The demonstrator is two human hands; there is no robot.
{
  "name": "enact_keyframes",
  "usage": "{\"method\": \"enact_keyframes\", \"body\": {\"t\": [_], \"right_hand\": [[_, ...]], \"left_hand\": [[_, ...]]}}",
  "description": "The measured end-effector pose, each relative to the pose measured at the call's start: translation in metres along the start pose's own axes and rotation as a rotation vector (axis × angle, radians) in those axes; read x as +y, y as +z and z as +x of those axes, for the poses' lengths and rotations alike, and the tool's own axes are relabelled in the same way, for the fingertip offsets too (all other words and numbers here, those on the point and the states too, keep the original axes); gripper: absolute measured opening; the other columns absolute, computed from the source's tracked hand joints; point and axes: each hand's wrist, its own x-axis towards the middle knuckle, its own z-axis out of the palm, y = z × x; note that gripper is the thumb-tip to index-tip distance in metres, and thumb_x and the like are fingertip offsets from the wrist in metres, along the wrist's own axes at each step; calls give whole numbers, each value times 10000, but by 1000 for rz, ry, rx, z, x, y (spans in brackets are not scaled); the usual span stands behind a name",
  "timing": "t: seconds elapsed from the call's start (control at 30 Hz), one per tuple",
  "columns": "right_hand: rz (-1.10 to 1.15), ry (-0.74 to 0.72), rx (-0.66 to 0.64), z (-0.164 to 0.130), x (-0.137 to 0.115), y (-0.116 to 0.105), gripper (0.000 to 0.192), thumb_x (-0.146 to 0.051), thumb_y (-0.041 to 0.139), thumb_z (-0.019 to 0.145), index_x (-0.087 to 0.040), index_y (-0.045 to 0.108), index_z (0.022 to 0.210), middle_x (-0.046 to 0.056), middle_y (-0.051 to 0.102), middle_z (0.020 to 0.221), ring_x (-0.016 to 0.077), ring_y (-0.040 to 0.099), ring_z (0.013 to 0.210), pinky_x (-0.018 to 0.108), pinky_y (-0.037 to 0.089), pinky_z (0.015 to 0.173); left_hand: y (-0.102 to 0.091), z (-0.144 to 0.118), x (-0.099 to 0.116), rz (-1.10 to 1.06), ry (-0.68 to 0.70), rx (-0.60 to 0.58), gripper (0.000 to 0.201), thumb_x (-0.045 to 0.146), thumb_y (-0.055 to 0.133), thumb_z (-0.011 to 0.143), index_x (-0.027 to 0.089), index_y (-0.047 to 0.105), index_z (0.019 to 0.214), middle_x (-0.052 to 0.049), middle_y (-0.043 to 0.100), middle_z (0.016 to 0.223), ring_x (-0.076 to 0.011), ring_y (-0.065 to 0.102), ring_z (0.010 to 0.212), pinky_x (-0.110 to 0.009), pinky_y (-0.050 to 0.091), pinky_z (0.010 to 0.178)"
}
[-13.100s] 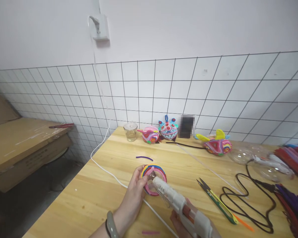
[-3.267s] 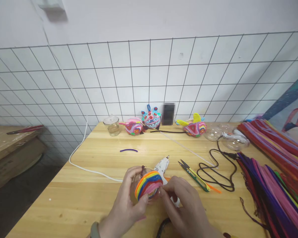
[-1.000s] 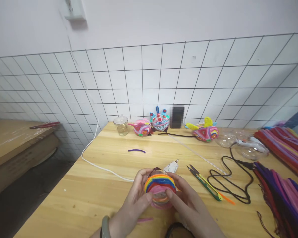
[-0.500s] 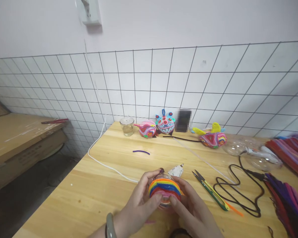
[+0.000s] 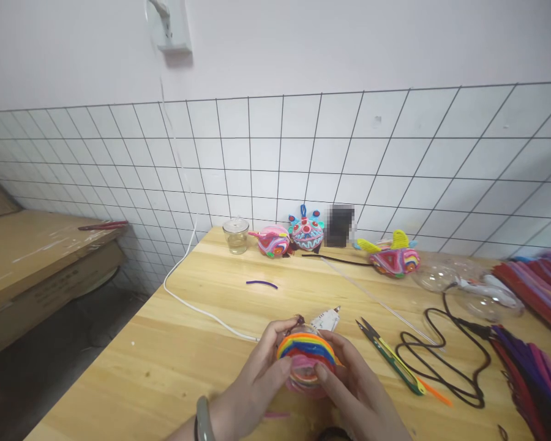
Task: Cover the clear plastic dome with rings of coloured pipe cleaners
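Note:
Between my two hands is a round ball [image 5: 307, 349] wrapped in rainbow-coloured strips of orange, yellow, blue, red and pink; its far top shows clear plastic. My left hand [image 5: 267, 361] grips its left side, the thumb on the front. On its right side my right hand [image 5: 349, 370] is wrapped, thumb pressing the pink part. Just beyond the ball lies a white glue gun [image 5: 325, 320]. A short pink strip [image 5: 277, 415] lies under my left wrist. Thread snips [image 5: 390, 355] with green and yellow handles rest right of my right hand, beside an orange strip [image 5: 437, 392].
Finished colourful ornaments [image 5: 307, 234] and a lidded glass cup [image 5: 236, 236] stand along the tiled wall. A purple strip [image 5: 261, 283] lies mid-table. At right are a coiled black cord [image 5: 445, 361], clear plastic balls [image 5: 436, 275] and bundles of coloured pipe cleaners [image 5: 532, 367]. A white cable [image 5: 197, 306] crosses the left.
My left thumb has shifted slightly left and up on the ball, showing more of the pink part. Both hands keep hold of it. The view has moved a little.

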Motion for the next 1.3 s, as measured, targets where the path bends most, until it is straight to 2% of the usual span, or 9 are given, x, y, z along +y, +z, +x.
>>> {"method": "enact_keyframes", "body": {"t": [0.1,0.3,0.43,0.63,0.77,0.9,1.1,1.3], "right_hand": [[-29,-8,12,1,3,-1,624,-617,697,714,-253,501,1181,85,744,934,265,715,779,376,536,738],[-72,-60,-4,3,8,-3,607,-588,687,749,-242,473,1200,79,739,909,237,703,703,392,529,771],[-83,-62,-17,3,7,-4,599,-591,667,768,-234,472,1207,81,747,869,255,716,738,387,533,766],[4,-2,-2,3,3,-1,618,-611,712,703,-256,515,1168,70,759,858,267,722,732,386,554,729],[-4,16,15,3,-3,-1,599,-615,728,675,-246,556,1115,61,759,827,261,717,739,376,551,730],[-38,45,54,2,-15,-1,543,-600,744,654,-242,617,1042,67,752,959,257,711,816,335,550,724],[-19,134,7,2,-18,-5,509,-556,768,652,-239,640,1029,58,746,999,244,705,817,310,541,690],[-11,36,4,7,4,-7,622,-569,740,684,-242,571,1185,78,735,968,252,703,828,353,533,759]], "left_hand": [[-1,3,-4,-28,52,-25,465,484,578,855,245,528,1251,-125,522,1403,-303,486,1273,-482,339,1076],[1,5,-8,43,64,-5,458,441,640,829,219,507,1207,-146,585,1304,-303,543,1198,-497,374,1040],[0,5,-9,75,95,-19,426,431,614,852,220,502,1205,-132,599,1279,-278,572,1153,-457,418,1001],[-2,6,-9,108,103,-26,404,405,615,859,226,511,1205,-106,614,1245,-254,577,1138,-413,429,980],[-2,9,-6,61,74,-27,428,511,583,847,206,553,1145,-105,645,1159,-258,587,1097,-403,437,944],[-4,11,-2,59,77,7,510,626,489,841,193,595,1088,-103,650,1123,-265,578,1085,-403,418,943],[-3,16,-3,9,57,-12,498,619,638,743,198,587,1003,-71,643,1006,-239,575,979,-366,414,861],[-5,19,-9,-62,28,-80,502,556,752,661,193,518,918,-10,570,891,-173,541,849,-296,392,761]]}}
